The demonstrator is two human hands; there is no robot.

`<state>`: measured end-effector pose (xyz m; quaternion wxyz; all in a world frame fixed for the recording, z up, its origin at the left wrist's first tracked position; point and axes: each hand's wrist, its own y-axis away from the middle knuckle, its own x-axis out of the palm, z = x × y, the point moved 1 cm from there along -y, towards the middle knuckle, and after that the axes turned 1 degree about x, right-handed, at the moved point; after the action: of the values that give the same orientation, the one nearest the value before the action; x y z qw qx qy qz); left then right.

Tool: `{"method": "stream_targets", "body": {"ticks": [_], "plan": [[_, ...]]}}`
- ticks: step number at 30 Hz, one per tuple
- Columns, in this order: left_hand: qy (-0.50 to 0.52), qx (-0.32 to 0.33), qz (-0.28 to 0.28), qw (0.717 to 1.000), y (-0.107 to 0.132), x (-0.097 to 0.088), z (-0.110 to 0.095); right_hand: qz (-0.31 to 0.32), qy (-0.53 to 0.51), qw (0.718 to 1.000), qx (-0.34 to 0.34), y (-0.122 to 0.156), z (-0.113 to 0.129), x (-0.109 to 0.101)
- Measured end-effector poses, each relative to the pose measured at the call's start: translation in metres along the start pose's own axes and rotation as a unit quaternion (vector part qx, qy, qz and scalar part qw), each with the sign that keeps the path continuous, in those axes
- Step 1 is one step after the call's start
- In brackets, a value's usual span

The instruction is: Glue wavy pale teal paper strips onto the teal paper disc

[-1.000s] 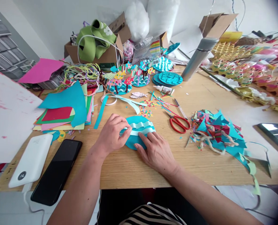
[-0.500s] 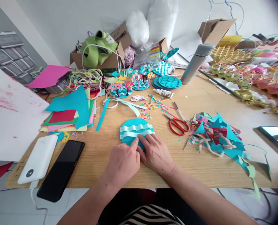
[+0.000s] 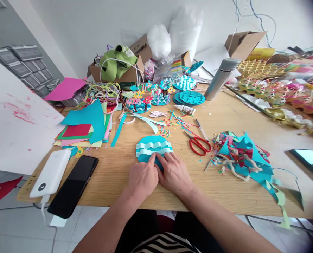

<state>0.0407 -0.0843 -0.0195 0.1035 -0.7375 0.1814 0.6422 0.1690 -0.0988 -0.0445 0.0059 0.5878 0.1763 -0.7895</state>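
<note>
A round blue card disc (image 3: 148, 138) lies near the table's front edge. Two pale blue paper strips (image 3: 156, 144) cross it in raised waves. With its index fingertip, my left hand (image 3: 143, 177) presses the lower strip near the middle of the disc, its other fingers curled under with nothing seen in them. My right hand (image 3: 176, 172) rests on the right part of the disc, fingers stretched over the lower strip's right end, thumb close to my left index finger. Both hands hide the disc's lower right part.
Red-handled scissors (image 3: 199, 144), a pen (image 3: 202, 130) and a glue bottle (image 3: 184, 109) lie beyond the disc. Paper scraps (image 3: 242, 151) are heaped at right. Coloured sheets (image 3: 86, 117), a phone (image 3: 73, 186) and a white power bank (image 3: 51, 173) lie left. A steel flask (image 3: 221, 80) stands behind.
The camera view has shifted slightly, moving the background down and the left-side items rightward. My hands stay on the disc, with the left fingertip still against the lower strip.
</note>
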Motion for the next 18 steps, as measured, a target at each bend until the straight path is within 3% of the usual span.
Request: {"method": "stream_targets", "body": {"ticks": [6, 11, 18], "plan": [[-0.012, -0.029, 0.022, 0.999, -0.002, 0.000, -0.003, -0.034, -0.016, 0.999, -0.010, 0.000, -0.001, 0.002], [-0.028, -0.036, 0.051, 0.998, -0.001, 0.000, -0.005, -0.142, -0.106, 0.984, -0.033, 0.004, -0.007, -0.003], [-0.046, -0.023, 0.045, 0.998, 0.001, 0.002, -0.007, -0.255, -0.209, 0.943, 0.054, 0.001, -0.021, -0.010]]}}
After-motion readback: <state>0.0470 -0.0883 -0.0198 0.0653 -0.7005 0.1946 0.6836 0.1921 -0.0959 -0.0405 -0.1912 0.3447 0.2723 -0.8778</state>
